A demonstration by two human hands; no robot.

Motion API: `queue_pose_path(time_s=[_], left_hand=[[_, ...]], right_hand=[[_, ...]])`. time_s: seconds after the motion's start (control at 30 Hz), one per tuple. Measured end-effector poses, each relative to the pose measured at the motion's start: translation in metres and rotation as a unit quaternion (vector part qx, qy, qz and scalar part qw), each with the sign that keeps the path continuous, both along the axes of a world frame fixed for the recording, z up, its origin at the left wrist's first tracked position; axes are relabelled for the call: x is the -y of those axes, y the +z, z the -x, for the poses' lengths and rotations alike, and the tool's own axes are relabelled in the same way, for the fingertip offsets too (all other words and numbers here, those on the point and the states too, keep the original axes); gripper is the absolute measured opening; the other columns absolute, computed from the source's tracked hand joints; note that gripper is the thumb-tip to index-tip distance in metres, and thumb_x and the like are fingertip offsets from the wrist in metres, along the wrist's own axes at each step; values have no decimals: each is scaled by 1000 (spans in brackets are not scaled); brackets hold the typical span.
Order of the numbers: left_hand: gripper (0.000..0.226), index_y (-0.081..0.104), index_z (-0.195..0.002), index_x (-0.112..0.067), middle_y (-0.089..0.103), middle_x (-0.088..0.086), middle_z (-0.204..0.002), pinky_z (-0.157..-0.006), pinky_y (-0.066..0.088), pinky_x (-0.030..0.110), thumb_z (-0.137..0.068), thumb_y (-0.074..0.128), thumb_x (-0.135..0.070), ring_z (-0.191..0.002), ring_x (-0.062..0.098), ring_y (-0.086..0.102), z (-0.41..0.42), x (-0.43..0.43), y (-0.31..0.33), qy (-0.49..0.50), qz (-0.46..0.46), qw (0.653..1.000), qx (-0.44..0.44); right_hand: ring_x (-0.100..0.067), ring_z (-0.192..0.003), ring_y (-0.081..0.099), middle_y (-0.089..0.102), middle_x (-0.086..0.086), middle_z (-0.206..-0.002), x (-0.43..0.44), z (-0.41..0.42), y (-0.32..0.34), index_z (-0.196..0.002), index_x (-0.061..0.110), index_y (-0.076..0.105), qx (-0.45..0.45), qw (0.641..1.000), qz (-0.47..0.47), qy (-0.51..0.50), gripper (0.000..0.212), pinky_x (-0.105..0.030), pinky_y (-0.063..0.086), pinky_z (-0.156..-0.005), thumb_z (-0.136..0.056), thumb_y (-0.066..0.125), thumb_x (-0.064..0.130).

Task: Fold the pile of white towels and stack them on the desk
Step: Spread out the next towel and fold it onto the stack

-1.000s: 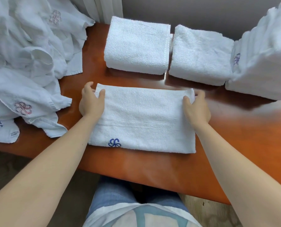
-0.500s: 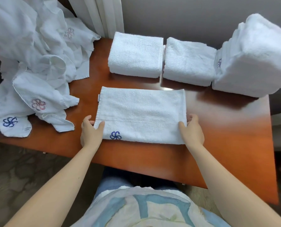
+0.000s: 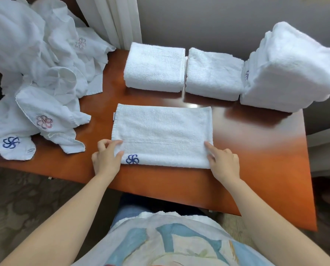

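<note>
A white towel with a blue flower mark point(image 3: 162, 135) lies half folded and flat in the middle of the orange-brown desk point(image 3: 256, 166). My left hand point(image 3: 106, 158) pinches its near left corner between thumb and fingers. My right hand point(image 3: 222, 162) grips the near right corner, forefinger stretched out on top. A heap of unfolded white towels point(image 3: 35, 77) covers the desk's left end. Behind the flat towel sit two folded towels point(image 3: 154, 67) point(image 3: 214, 73) side by side, and a tall stack of folded towels point(image 3: 289, 68) stands at the back right.
A grey wall and a white curtain point(image 3: 122, 20) close off the back of the desk. Bare desk surface shows to the right of the flat towel. Patterned carpet point(image 3: 16, 198) lies below the desk's front edge. My lap and shirt are under the near edge.
Both hands slid from the towel's far corners back to its near corners and have closed on them. The camera view pulled back and up.
</note>
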State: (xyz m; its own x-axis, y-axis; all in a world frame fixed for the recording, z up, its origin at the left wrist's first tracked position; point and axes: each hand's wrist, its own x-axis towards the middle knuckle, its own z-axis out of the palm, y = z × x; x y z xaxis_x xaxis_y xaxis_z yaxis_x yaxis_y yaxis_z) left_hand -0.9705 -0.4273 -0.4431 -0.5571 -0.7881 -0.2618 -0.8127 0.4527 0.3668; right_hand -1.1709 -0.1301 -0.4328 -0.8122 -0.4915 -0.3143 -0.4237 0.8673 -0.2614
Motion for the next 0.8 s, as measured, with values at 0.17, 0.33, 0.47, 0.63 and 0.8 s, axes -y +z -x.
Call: queue_pose_path(time_s=[0.17, 0.33, 0.47, 0.63, 0.8], left_hand=[[41, 60, -128, -35, 32, 3, -148, -112, 29, 42, -90, 70, -21, -127, 29, 40, 20, 0, 15, -67, 130, 987, 69], [36, 59, -131, -35, 52, -2, -120, -97, 32, 32, -97, 54, -26, -112, 18, 48, 46, -32, 18, -210, 90, 973, 32], [45, 41, -145, -35, 49, -4, -124, -99, 33, 33, -101, 40, -45, -115, 17, 47, 60, -54, 12, -235, 51, 967, 82], [47, 34, -147, -38, 47, -4, -131, -112, 25, 39, -102, 32, -51, -121, 17, 46, 63, -53, 13, -249, 107, 951, 148], [53, 32, -146, -41, 35, -5, -146, -120, -1, 55, -97, 37, -60, -139, 14, 32, 69, -45, 16, -250, 90, 948, 173]], right_hand=[[-26, -107, 49, 59, 0, -108, 10, 12, 2, -137, 34, 54, 0, 1000, -12, -8, 48, -36, 35, -88, -92, 51, 18], [-26, -148, 21, 36, 5, -154, 29, 25, 8, -130, 26, 56, -38, 992, -3, 122, 43, -39, 23, -111, -92, 46, 10], [-25, -153, 4, 28, 9, -157, 35, 28, 4, -139, 33, 43, 8, 983, -52, 175, 48, -44, 4, -122, -97, 35, 10], [-24, -145, 19, 46, 6, -137, 40, 35, 17, -134, 36, 52, -5, 971, -93, 221, 48, -50, -7, -121, -94, 38, 12], [-18, -117, 41, 61, 11, -100, 45, 18, 23, -116, 36, 66, 34, 948, -87, 303, 43, -47, 5, -121, -94, 39, 11]])
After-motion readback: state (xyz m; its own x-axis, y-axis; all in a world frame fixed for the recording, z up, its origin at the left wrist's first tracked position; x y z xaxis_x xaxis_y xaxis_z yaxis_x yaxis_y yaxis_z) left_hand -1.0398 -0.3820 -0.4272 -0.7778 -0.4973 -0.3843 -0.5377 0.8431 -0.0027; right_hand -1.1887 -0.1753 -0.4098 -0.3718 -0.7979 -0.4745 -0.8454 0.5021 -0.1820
